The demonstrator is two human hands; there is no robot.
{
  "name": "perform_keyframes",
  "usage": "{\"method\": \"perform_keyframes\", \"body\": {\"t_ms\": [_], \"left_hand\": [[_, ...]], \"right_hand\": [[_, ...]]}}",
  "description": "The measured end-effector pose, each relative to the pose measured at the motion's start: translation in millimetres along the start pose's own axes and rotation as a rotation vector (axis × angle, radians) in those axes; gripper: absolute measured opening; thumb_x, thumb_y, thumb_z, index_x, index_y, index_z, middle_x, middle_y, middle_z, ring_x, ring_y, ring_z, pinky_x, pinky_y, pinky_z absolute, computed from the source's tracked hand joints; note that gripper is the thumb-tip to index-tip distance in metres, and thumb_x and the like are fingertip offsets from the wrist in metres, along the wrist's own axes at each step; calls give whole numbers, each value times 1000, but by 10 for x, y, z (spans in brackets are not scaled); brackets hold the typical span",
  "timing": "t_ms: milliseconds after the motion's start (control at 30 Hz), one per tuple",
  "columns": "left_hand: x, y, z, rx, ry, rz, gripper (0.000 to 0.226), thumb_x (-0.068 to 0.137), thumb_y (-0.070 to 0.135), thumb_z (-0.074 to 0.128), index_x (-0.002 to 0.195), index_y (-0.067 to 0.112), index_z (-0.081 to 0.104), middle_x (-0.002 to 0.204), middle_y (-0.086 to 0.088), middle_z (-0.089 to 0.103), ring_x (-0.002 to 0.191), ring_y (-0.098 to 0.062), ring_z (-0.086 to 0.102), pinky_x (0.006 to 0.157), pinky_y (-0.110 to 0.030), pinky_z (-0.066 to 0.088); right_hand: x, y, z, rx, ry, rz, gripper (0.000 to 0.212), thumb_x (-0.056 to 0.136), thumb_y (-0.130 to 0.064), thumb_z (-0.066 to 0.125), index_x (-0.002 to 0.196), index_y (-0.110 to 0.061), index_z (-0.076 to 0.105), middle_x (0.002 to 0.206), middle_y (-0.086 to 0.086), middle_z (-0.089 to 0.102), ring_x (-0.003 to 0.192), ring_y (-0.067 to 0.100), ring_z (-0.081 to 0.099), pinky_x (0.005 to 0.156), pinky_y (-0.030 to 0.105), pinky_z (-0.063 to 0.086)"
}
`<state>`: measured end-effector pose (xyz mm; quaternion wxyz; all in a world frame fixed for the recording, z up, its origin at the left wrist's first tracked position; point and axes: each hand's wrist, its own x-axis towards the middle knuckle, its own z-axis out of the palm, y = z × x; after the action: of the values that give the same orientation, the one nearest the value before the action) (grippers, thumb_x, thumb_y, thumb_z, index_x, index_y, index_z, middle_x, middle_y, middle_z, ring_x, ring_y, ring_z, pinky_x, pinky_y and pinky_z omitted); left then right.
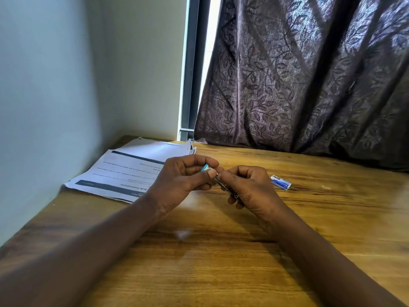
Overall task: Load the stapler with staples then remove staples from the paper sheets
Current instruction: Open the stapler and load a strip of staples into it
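A small stapler (219, 182) with a metal body and a blue end is held above the wooden table (221, 251) between both hands. My left hand (183, 180) pinches its blue end between thumb and fingers. My right hand (247, 188) grips the metal body with curled fingers, hiding most of it. A small blue-and-white staple box (280, 182) lies on the table just right of my right hand. Printed paper sheets (124, 171) lie in a loose stack at the table's far left corner, partly hidden by my left hand.
A pale wall (55, 85) runs along the table's left edge. A dark leaf-patterned curtain (309, 74) hangs over the table's far edge. A tiny light scrap (325, 187) lies right of the staple box.
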<state>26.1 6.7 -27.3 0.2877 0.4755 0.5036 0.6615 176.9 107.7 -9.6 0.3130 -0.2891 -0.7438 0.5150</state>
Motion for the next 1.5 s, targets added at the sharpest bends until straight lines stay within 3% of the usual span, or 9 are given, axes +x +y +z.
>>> {"method": "perform_keyframes", "body": {"t_ms": [133, 433, 700, 933, 1233, 1333, 1500], "left_hand": [[8, -17, 24, 90, 62, 23, 17, 89, 3, 72, 106, 8, 74, 95, -11, 80, 84, -22, 77, 76, -30, 63], [-6, -9, 31, -7, 116, -64, 17, 88, 4, 73, 105, 3, 74, 92, -13, 80, 78, -18, 73, 71, -26, 62], [10, -36, 16, -66, 129, -143, 18, 85, 8, 76, 103, 3, 76, 90, -14, 79, 77, -18, 73, 73, -27, 62], [5, -21, 10, -107, 135, -169, 33, 74, 18, 81, 103, 2, 76, 93, -16, 78, 76, -18, 72, 70, -25, 62], [10, -36, -12, -130, 169, -184, 19, 86, 8, 75, 104, 2, 75, 98, -16, 79, 82, -19, 70, 75, -29, 62], [14, -43, -17, -132, 186, -189, 18, 88, 6, 73, 105, 1, 75, 96, -15, 79, 79, -17, 71, 75, -28, 62], [35, -46, -29, -185, 216, -204, 14, 88, 6, 72, 101, 3, 76, 90, -12, 79, 77, -16, 72, 75, -29, 62]], "right_hand": [[3, -2, 12, -19, -2, 15, 38, 88, -36, 73, 92, 1, 71, 72, 5, 68, 56, 19, 59, 48, 27, 41], [15, -37, 47, 24, 12, 40, 32, 88, -34, 75, 103, -12, 57, 86, 17, 76, 56, 22, 57, 44, 24, 41], [-2, -24, 58, 37, -24, -69, 5, 91, -14, 67, 95, -13, 69, 91, 38, 60, 66, 27, 49, 43, 26, 44], [31, 36, 44, 72, -53, -111, 18, 94, -9, 63, 78, -9, 71, 81, 14, 65, 72, 28, 58, 46, 26, 47], [11, -12, 52, 134, -51, -87, 19, 94, -4, 58, 79, -5, 68, 72, 9, 66, 57, 30, 59, 52, 33, 47], [3, -3, 41, 67, -38, -143, 12, 95, -10, 62, 86, -3, 67, 71, 6, 69, 59, 37, 67, 58, 40, 47], [-38, -34, 22, 81, -26, -199, 16, 91, -17, 73, 88, -3, 65, 73, 6, 72, 67, 37, 74, 56, 37, 50]]}}
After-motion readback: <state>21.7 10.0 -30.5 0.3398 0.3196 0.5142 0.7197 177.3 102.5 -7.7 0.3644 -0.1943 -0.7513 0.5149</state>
